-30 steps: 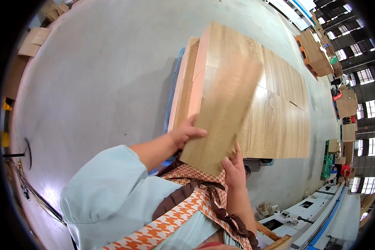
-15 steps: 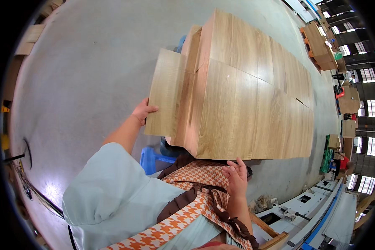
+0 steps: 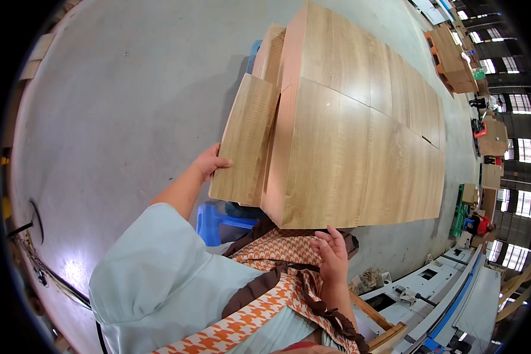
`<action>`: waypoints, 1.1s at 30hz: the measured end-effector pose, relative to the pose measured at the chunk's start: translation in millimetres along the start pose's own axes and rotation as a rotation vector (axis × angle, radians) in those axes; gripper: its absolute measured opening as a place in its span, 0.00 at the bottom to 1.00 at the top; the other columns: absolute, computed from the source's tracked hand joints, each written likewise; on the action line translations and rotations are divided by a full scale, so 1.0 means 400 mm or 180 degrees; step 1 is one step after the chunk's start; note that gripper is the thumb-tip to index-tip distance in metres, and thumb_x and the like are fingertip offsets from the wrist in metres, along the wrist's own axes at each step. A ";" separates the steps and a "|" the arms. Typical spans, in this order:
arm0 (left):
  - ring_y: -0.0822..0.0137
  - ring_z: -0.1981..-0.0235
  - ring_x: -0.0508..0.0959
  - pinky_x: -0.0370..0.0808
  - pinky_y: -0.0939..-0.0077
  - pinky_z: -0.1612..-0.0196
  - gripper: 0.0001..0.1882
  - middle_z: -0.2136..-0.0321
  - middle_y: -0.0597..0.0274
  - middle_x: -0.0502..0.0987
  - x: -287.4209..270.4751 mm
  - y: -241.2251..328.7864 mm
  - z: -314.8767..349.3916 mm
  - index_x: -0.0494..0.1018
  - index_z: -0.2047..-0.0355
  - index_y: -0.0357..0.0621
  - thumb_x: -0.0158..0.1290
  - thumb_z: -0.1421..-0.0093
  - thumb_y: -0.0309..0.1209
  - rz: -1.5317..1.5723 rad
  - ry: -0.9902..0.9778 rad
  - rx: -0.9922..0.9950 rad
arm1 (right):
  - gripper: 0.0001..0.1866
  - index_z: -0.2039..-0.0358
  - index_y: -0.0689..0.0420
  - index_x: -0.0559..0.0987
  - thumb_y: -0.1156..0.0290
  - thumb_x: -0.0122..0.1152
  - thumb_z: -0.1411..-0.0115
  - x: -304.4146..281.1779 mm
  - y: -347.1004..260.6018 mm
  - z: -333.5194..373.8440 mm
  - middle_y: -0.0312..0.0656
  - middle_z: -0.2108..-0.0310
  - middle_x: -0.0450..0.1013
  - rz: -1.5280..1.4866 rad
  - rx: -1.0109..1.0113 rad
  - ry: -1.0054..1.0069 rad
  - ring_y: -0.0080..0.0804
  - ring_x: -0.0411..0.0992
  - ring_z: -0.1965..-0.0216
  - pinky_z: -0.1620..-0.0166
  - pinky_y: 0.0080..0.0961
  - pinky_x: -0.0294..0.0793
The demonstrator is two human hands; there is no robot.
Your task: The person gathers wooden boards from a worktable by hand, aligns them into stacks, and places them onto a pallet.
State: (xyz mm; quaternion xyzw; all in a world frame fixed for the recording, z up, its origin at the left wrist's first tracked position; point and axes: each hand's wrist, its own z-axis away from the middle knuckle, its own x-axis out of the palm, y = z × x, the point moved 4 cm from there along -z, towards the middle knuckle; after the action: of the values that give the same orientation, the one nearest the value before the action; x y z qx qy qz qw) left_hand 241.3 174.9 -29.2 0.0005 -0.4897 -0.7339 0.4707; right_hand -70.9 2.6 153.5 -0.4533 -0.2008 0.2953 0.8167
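Note:
My left hand (image 3: pixel 211 162) grips the outer edge of a wood-grain panel (image 3: pixel 245 138), thumb on top and the other fingers under it. The panel lies along the left side of a tall stack of wood-grain boards (image 3: pixel 354 130), at a lower pile (image 3: pixel 271 53) beside it. My right hand (image 3: pixel 333 253) is raised by the near edge of the stack, fingers apart and partly curled, with nothing in it. Whether its fingertips touch the stack's edge I cannot tell.
A blue plastic stool or pallet part (image 3: pixel 218 223) shows under the low pile. White machinery with a blue rail (image 3: pixel 454 295) stands at the lower right. Cables (image 3: pixel 59 274) run along the left. Stacked boards on a pallet (image 3: pixel 451 62) and a person in red (image 3: pixel 484 225) are farther right.
The panel in my left hand has moved right, up against the tall stack over the lower pile. My right hand has barely moved.

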 end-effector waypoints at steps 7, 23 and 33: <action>0.65 0.59 0.71 0.68 0.69 0.56 0.27 0.61 0.57 0.70 -0.022 -0.022 0.002 0.60 0.54 0.38 0.53 0.57 0.22 0.0431 0.0279 -0.0136 | 0.24 0.48 0.60 0.59 0.77 0.50 0.46 0.017 -0.013 0.006 0.44 0.58 0.67 0.0137 0.0039 -0.0036 0.29 0.69 0.61 0.58 0.23 0.68; 0.64 0.59 0.71 0.68 0.70 0.54 0.28 0.60 0.57 0.70 -0.014 -0.043 0.003 0.58 0.52 0.38 0.51 0.55 0.20 0.0537 0.0334 -0.0010 | 0.22 0.50 0.60 0.61 0.79 0.49 0.46 0.041 -0.024 0.018 0.44 0.59 0.68 0.0239 -0.0095 -0.0114 0.30 0.70 0.62 0.62 0.21 0.69; 0.65 0.60 0.72 0.69 0.72 0.55 0.28 0.61 0.56 0.70 -0.013 -0.015 0.002 0.58 0.52 0.38 0.52 0.56 0.20 0.0791 0.0239 -0.0017 | 0.22 0.50 0.61 0.61 0.78 0.50 0.47 0.050 -0.034 0.019 0.44 0.59 0.67 0.0256 -0.0111 -0.0195 0.30 0.69 0.61 0.61 0.22 0.70</action>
State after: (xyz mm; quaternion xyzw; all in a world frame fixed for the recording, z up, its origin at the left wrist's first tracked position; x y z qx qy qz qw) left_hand 239.9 179.5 -35.5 -0.0340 -0.4661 -0.6707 0.5760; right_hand -56.6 14.8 170.1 -0.4659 -0.2124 0.3381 0.7896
